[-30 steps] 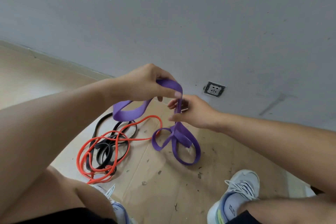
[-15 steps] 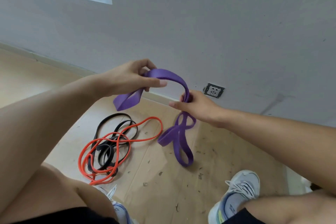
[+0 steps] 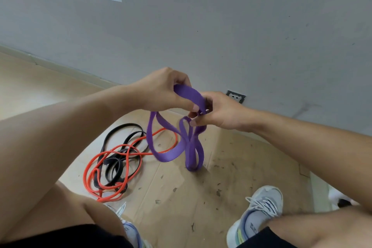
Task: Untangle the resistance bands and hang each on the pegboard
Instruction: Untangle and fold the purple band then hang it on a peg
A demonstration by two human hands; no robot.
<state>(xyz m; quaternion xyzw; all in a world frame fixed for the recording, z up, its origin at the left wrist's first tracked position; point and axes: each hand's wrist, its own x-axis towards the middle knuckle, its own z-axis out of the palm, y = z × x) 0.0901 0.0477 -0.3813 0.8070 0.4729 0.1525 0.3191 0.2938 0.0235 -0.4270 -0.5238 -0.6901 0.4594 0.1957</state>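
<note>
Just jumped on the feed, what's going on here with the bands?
A person is working on the purple band, holding it up with both hands: the left hand grips the top of the strap and the right hand pinches it close by. Its loops hang twisted below, above the cardboard. The orange band and black band lie tangled together on the floor. No pegboard is in view.

Matt rubbery purple band (image 3: 173, 153), scuffed cardboard floor sheet (image 3: 181, 197), smooth painted wall (image 3: 221, 26)
</note>
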